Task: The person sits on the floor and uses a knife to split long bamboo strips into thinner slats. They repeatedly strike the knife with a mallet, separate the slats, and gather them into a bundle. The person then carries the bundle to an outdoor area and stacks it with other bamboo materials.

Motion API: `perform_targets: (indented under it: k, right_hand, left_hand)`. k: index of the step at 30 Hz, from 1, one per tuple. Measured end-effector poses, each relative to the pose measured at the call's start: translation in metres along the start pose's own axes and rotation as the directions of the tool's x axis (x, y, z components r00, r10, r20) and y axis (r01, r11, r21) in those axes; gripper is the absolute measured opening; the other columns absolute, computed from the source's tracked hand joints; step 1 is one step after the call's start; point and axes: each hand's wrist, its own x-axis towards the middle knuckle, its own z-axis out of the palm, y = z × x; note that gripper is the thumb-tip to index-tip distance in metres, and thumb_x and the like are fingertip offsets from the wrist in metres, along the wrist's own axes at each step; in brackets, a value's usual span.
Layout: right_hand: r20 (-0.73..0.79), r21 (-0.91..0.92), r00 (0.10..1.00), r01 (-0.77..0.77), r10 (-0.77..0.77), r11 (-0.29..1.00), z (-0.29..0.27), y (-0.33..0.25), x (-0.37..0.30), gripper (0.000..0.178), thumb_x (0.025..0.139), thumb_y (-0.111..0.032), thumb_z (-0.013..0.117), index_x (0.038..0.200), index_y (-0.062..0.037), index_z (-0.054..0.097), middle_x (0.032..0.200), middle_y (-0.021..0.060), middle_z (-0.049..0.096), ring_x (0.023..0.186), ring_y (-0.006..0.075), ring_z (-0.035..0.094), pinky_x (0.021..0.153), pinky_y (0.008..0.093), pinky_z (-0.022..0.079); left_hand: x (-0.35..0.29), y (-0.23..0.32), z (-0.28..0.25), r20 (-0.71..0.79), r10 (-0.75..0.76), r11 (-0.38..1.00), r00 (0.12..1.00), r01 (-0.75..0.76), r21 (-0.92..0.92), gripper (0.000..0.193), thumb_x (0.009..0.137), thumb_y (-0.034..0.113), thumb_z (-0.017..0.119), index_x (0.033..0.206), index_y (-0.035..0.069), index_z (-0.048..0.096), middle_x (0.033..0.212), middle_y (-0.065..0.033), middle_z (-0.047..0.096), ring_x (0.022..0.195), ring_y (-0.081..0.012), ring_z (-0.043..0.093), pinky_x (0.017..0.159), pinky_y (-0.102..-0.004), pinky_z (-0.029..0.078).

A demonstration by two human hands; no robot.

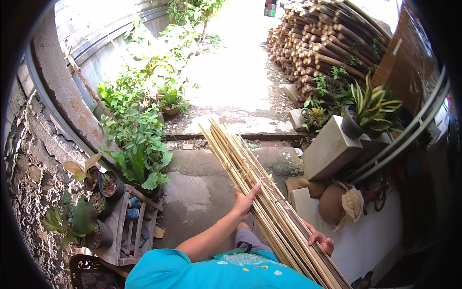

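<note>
A long bundle of split bamboo strips (260,202) slants across my front, its far end pointing up and left, its near end passing by my right side. My left hand (246,201) grips the bundle about midway, thumb laid over the top and the other fingers hidden beneath. Farther down, my right hand (319,239) wraps the bundle from its right side, fingers curled. Thin frayed fibres stick out along the strips.
Leafy plants (139,139) line the left wall, beside a wooden rack (139,226) with pots and sandals. At far right rises a stack of poles (327,43). A potted plant (353,120) stands on a pale block (327,149); a low step (231,139) crosses ahead.
</note>
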Motion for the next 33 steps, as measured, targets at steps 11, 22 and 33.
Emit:
perform_targets:
  k: [11,22,33]
  right_hand:
    - [0.054,-0.032,0.997,0.061,-0.059,0.998,-0.091,-0.026,0.406,0.066,0.094,-0.056,0.046,0.092,0.0059,0.069,0.158,0.0416,0.008,0.147,0.0516,0.023,0.120,0.0585,0.015]
    - [0.064,-0.005,0.998,0.025,-0.024,1.000,-0.143,-0.060,0.752,0.065,0.098,-0.054,0.041,0.100,0.0069,0.064,0.160,0.0385,0.006,0.148,0.0485,0.022,0.120,0.0539,0.019]
    - [-0.027,-0.078,0.996,0.085,-0.088,0.993,-0.151,-0.121,1.055,0.064,0.102,-0.050,0.033,0.102,0.0051,0.065,0.158,0.0372,0.016,0.146,0.0450,0.028,0.119,0.0536,0.022]
  left_hand:
    - [0.316,0.243,0.035,-0.191,0.053,0.999,0.980,-0.051,0.014,0.089,0.091,0.051,0.070,0.145,-0.003,0.025,0.138,-0.0214,0.050,0.124,-0.0287,0.055,0.104,-0.0406,0.049]
    - [0.586,0.499,0.056,-0.135,0.023,0.993,0.991,-0.038,-0.116,0.090,0.086,0.038,0.079,0.138,-0.007,0.021,0.132,-0.0300,0.045,0.120,-0.0367,0.058,0.091,-0.0461,0.060]
    - [0.841,0.667,0.065,-0.165,-0.026,1.000,0.986,0.024,-0.018,0.102,0.085,0.040,0.079,0.146,-0.009,0.014,0.138,-0.0309,0.044,0.125,-0.0355,0.055,0.092,-0.0494,0.058]
